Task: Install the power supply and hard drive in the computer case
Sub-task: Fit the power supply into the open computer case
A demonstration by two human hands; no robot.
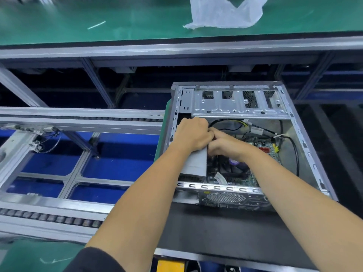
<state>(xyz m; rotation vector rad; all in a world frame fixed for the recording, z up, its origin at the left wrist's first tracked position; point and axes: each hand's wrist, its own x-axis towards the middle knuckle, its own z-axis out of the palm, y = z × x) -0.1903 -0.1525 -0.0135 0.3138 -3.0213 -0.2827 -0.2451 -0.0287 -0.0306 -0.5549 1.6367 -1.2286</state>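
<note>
An open metal computer case lies on a dark pallet. The grey power supply sits in its left side, beside the motherboard with its cooler fan. My left hand grips the far end of the power supply, fingers curled over its top. My right hand is right beside it, fingers curled down into the black cables next to the supply; what they pinch is hidden. A metal drive bracket spans the case's far end. Black cables run along the right wall. No hard drive is visible.
The dark pallet rests on a roller conveyor with aluminium rails. Beyond it is a green bench with a white plastic bag. Blue panels show beneath the conveyor frame on the left.
</note>
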